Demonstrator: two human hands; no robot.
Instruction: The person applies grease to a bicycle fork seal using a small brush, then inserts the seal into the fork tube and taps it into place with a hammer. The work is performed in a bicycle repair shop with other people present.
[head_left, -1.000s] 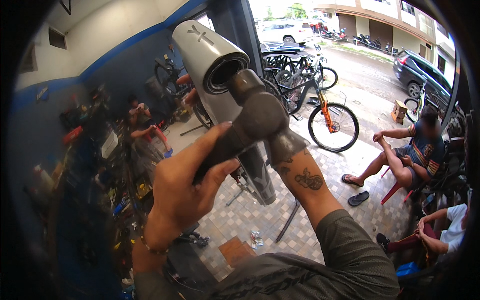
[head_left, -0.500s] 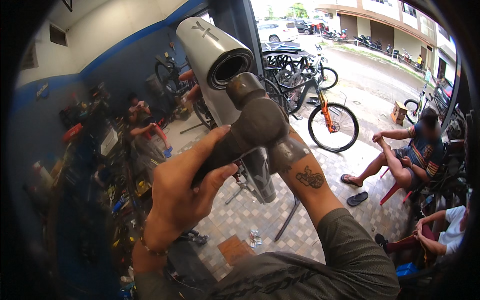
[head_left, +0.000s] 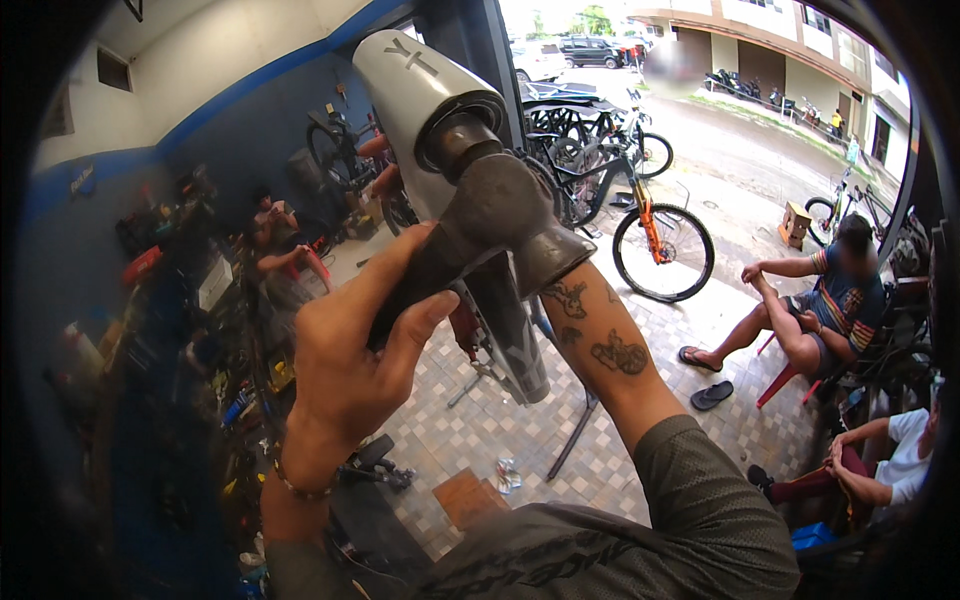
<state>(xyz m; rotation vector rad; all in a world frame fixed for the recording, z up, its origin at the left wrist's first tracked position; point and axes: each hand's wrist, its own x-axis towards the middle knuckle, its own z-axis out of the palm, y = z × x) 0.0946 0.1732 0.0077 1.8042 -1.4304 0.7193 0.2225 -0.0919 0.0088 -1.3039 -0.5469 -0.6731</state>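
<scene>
My left hand (head_left: 345, 350) is closed round the dark handle of a worn steel hammer (head_left: 500, 205), thumb along its near side. One end of the hammer head reaches into the round open end of the tube on a grey bicycle frame (head_left: 405, 90); how deep it goes is hidden. The flared other end points down toward my right forearm. My right arm passes behind the hammer and frame. The fingers of my right hand (head_left: 386, 180) show beyond the tube's left side, curled against it, while the palm is hidden. A lower frame tube slopes down behind the hammer.
At left runs a cluttered workbench (head_left: 235, 390) with tools. A person (head_left: 280, 235) sits behind it. On the right, two people sit, one on a red stool (head_left: 780, 375). A bicycle with an orange fork (head_left: 655, 235) stands at the doorway. Cardboard (head_left: 470, 500) lies on the tiled floor.
The hammer has moved up and left with my left hand. Its near end, which overlapped only the tube's lower rim, now sits in the opening. More of my right forearm shows.
</scene>
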